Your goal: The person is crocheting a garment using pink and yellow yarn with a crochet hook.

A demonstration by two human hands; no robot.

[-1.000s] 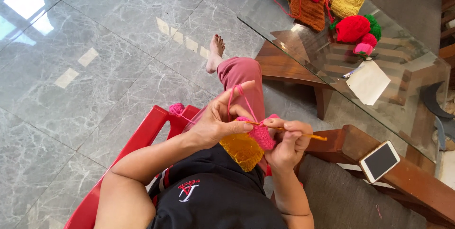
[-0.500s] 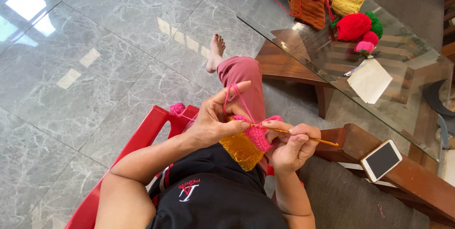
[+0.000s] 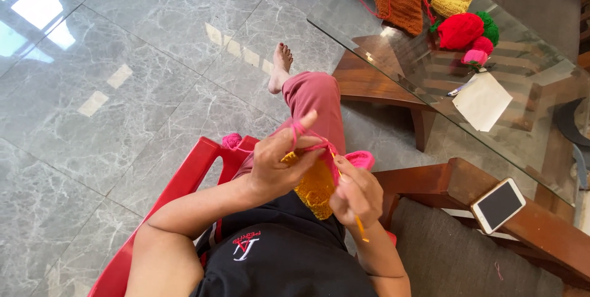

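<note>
The two hands' grip meets above the lap, on the knitted piece (image 3: 316, 186) between them. Ahead and right of the grip stands the desk (image 3: 541, 113), with yarn balls (image 3: 461, 30) on it; a phone (image 3: 498, 205) lies right, on the armrest (image 3: 553, 229)

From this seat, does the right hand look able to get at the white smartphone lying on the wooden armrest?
Probably yes: the white smartphone lies uncovered on the wooden armrest beside the right hand, though that hand is busy with an orange crochet hook.
</note>
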